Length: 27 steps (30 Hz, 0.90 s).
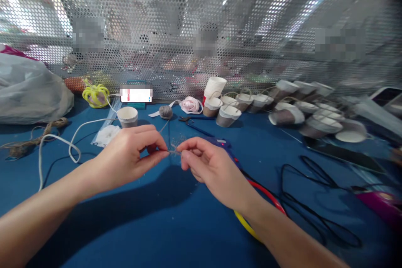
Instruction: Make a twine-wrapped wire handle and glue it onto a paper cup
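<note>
My left hand [135, 150] pinches a thin strand of grey yarn [173, 152] between thumb and fingertips. Facing it, my right hand [209, 161] has thumb and forefinger closed on the other end of the short stretch. The two hands are a small gap apart, just above the blue tabletop. A line of yarn runs back from my left fingers to a small grey yarn ball [166, 112]. Behind my left hand stands a paper cup [127, 116], partly hidden by it. A small bag of white pieces [107, 135] lies left of the cup.
Several cups with twine handles [228, 115] stand back right, near stacked white cups [216, 86]. Pliers [185, 119], a pink ribbon roll [191, 104] and a lit phone [136, 94] lie behind. Black cable [301, 201] loops right; white cable [75, 134] curves left. Perforated metal mesh [176, 16] rises behind.
</note>
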{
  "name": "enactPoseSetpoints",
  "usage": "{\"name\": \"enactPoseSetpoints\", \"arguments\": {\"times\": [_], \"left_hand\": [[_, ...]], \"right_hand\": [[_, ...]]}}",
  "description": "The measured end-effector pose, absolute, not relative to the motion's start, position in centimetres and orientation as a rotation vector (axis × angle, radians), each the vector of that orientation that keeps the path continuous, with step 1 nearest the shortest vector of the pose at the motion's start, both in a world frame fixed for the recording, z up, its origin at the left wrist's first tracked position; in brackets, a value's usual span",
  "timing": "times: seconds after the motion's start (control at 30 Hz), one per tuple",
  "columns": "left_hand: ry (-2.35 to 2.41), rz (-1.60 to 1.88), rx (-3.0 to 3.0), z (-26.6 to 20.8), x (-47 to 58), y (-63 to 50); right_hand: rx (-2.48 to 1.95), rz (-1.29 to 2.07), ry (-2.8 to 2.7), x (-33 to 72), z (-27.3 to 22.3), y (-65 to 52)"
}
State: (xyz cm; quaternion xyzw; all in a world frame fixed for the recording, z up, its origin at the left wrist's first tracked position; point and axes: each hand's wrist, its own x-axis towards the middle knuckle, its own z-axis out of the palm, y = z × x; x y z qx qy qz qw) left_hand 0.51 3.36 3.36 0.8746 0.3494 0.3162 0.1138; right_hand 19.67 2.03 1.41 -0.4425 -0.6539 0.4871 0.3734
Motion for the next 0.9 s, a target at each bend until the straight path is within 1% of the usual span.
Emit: {"name": "enactPoseSetpoints", "arguments": {"times": [0.57,0.9], "left_hand": [[1.024,0.966,2.586,3.13,0.48,3.54],[1.031,0.940,2.587,3.17,0.61,3.61]], "right_hand": [[-1.207,1.165,-1.735,19.82,1.37,1.86],[-1.185,1.208,-1.698,19.47,1.08,1.90]]}}
